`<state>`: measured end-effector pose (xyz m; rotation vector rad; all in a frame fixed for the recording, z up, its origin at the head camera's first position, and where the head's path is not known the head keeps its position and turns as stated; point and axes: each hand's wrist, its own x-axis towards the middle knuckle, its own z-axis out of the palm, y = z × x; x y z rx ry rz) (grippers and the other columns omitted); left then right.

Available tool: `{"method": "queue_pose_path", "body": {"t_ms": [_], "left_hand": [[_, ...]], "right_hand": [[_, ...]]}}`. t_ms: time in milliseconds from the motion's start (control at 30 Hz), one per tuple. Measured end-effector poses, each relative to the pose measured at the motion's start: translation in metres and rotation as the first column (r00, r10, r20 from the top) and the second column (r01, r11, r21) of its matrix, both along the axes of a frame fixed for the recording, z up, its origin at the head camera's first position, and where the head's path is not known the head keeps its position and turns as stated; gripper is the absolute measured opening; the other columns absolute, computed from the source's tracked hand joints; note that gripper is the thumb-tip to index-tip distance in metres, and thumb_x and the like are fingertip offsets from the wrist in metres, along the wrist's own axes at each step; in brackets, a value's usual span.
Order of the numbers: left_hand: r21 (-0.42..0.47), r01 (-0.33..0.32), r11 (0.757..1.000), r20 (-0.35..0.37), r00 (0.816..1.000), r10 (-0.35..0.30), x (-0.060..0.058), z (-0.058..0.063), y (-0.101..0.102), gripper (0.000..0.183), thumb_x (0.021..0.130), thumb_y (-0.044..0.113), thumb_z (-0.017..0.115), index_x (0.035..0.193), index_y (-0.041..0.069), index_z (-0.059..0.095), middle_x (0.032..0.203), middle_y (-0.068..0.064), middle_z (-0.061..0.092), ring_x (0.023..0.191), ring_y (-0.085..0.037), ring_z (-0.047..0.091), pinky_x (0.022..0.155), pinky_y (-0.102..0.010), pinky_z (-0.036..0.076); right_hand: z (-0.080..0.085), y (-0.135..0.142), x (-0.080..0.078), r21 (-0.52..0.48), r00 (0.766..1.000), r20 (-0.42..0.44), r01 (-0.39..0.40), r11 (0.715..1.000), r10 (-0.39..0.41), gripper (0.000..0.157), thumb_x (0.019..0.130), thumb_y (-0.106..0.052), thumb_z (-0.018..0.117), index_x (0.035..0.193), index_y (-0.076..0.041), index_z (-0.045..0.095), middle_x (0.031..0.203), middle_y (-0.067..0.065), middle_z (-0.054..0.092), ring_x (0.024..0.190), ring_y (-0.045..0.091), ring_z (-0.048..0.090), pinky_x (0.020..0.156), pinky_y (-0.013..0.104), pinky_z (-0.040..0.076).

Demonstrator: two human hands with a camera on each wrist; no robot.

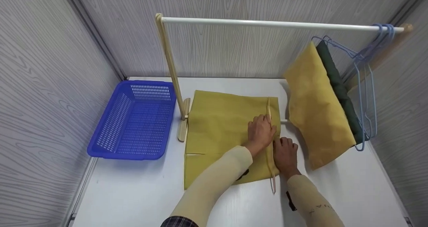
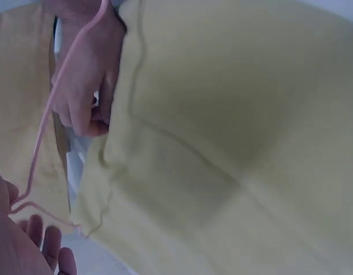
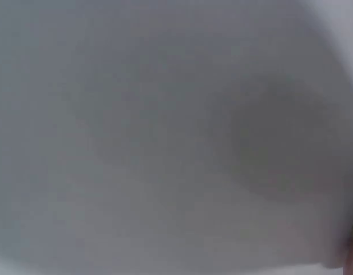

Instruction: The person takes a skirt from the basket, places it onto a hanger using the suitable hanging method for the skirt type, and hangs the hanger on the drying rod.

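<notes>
A mustard-yellow folded garment [image 1: 224, 126] lies flat on the white table, with seams showing in the left wrist view. A thin pink hanger [image 1: 272, 183] lies lengthwise near its right edge. My left hand [image 1: 262, 131] holds the hanger's wire, which passes between thumb and fingers in the left wrist view. Just to the right, my right hand [image 1: 287, 155] pinches the garment's right edge, its fingers curled. The right wrist view is mostly a blurred grey-white surface, with a sliver of finger [image 3: 352, 260] at the lower right corner.
A blue perforated basket [image 1: 133, 153] stands at the left. Over the garment runs a white rail [image 1: 267, 23] on a wooden post [image 1: 170, 63]. At right hang a yellow garment [image 1: 314, 110] and a dark green garment [image 1: 339, 90], with blue hangers [image 1: 359, 103]. Panelled walls enclose the table.
</notes>
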<state>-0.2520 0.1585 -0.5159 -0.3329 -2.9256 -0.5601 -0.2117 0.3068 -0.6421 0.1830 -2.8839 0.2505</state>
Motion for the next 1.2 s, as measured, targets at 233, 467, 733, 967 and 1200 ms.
{"method": "queue_pose_path", "body": {"t_ms": [233, 467, 733, 967, 1200], "left_hand": [[-0.062, -0.063, 0.996, -0.011, 0.998, 0.062, -0.005, -0.012, 0.001, 0.033, 0.101, 0.046, 0.048, 0.092, 0.022, 0.069, 0.095, 0.006, 0.066, 0.091, -0.015, 0.060, 0.081, -0.034, 0.044], [-0.010, -0.049, 0.999, -0.067, 0.997, 0.049, -0.007, -0.018, -0.009, 0.034, 0.097, 0.037, 0.054, 0.073, 0.018, 0.069, 0.082, 0.004, 0.067, 0.081, -0.018, 0.061, 0.075, -0.035, 0.045], [-0.026, -0.025, 0.999, -0.135, 0.991, 0.022, -0.006, -0.017, -0.018, 0.030, 0.095, 0.032, 0.058, 0.069, 0.018, 0.065, 0.076, 0.004, 0.064, 0.076, -0.018, 0.059, 0.070, -0.034, 0.043], [-0.068, 0.000, 0.998, -0.115, 0.993, -0.008, -0.009, -0.013, -0.024, 0.029, 0.097, 0.031, 0.056, 0.073, 0.018, 0.066, 0.080, 0.003, 0.065, 0.080, -0.018, 0.060, 0.071, -0.034, 0.043], [0.008, -0.014, 1.000, -0.125, 0.992, 0.015, -0.011, -0.015, -0.033, 0.027, 0.094, 0.029, 0.059, 0.072, 0.015, 0.066, 0.078, 0.000, 0.065, 0.076, -0.020, 0.060, 0.071, -0.036, 0.044]], "right_hand": [[-0.001, -0.001, 0.003, -0.020, 1.000, -0.001, 0.001, 1.000, -0.001, 0.019, 0.103, -0.017, 0.048, 0.114, -0.005, 0.057, 0.110, 0.019, 0.051, 0.107, 0.040, 0.045, 0.088, 0.058, 0.034], [-0.005, -0.001, 0.002, -0.018, 0.995, -0.103, -0.008, 1.000, 0.006, 0.012, 0.099, -0.012, 0.053, 0.106, -0.004, 0.058, 0.104, 0.019, 0.053, 0.101, 0.040, 0.047, 0.083, 0.056, 0.035], [-0.009, 0.001, 0.001, -0.006, 0.992, -0.122, 0.011, 1.000, -0.011, 0.017, 0.103, -0.017, 0.050, 0.106, -0.003, 0.058, 0.105, 0.019, 0.054, 0.101, 0.040, 0.048, 0.082, 0.055, 0.036], [-0.011, 0.002, 0.001, -0.040, 0.992, -0.126, 0.006, 0.999, -0.011, 0.020, 0.104, -0.021, 0.049, 0.104, -0.004, 0.059, 0.103, 0.018, 0.055, 0.099, 0.040, 0.049, 0.081, 0.054, 0.035], [-0.007, 0.000, 0.000, -0.048, 0.994, -0.106, 0.014, 0.999, -0.019, 0.020, 0.105, -0.022, 0.048, 0.105, -0.004, 0.059, 0.104, 0.018, 0.056, 0.100, 0.040, 0.049, 0.083, 0.055, 0.036]]}}
